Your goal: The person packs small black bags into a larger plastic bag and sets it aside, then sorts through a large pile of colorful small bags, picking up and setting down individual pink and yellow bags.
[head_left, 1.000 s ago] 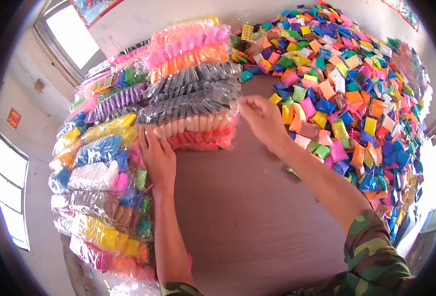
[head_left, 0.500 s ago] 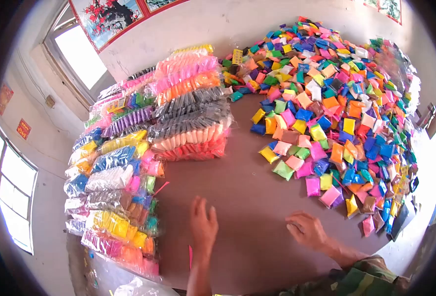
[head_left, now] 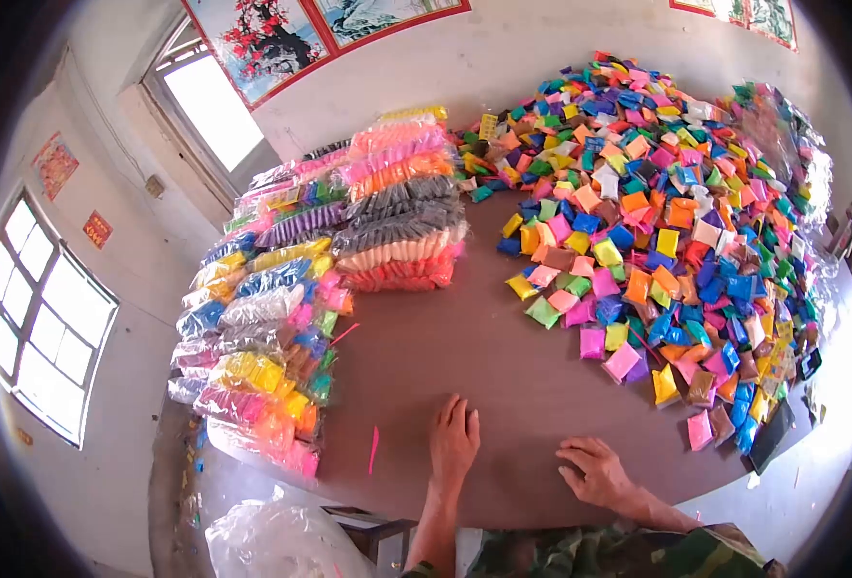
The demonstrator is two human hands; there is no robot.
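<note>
My left hand [head_left: 455, 441] rests on the brown table [head_left: 426, 347] with its fingers stretched out. Nothing is in it. To its left lies a thin pink strip [head_left: 375, 450]. My right hand [head_left: 595, 472] is low over the table, its fingers loosely bent and apart, also holding nothing. Beyond it spreads a large heap of small, soft-looking colored packets [head_left: 638, 226]; a pink packet [head_left: 701, 430] and a yellow packet [head_left: 665, 385] are among the nearest. Left of my left hand, clear bags filled with packets sorted by color [head_left: 262, 371] stand in stacked rows.
A dark flat object [head_left: 771, 435] sits at the table's right edge. Below the left edge is a translucent plastic bag [head_left: 286, 539], beside a dark stool-like frame [head_left: 373, 530]. Another pink strip [head_left: 346, 333] lies by the stacked bags. The wall rises behind the heap.
The view has turned left, showing more of the window and floor. My left hand has shifted right, away from the pink strip and closer to my right hand. Both hands stay without any packet.
</note>
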